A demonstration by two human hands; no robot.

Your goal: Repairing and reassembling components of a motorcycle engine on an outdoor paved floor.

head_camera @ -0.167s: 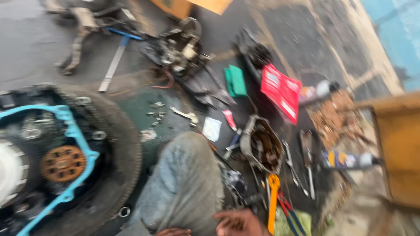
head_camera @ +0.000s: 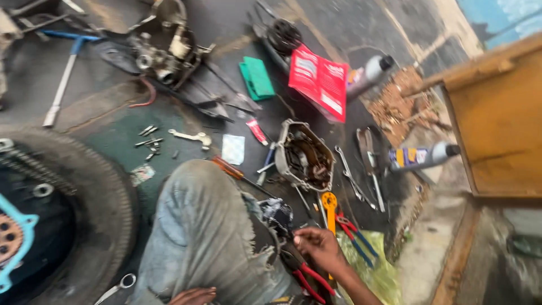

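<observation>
The right hand [head_camera: 319,247] closes, probably pinching a small part, above red-handled pliers [head_camera: 307,277]; the left hand [head_camera: 195,295] rests open on the jeans knee [head_camera: 203,237].

Right hand [head_camera: 319,248] curled low; left hand [head_camera: 195,295] flat on knee.

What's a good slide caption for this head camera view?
Right hand reaches among red-handled pliers beside an open engine cover on a tool-strewn floor.

Repair workshop floor, engine parts [head_camera: 302,155], tyre [head_camera: 96,197], scattered wrenches [head_camera: 350,175], pliers [head_camera: 353,231]
</observation>
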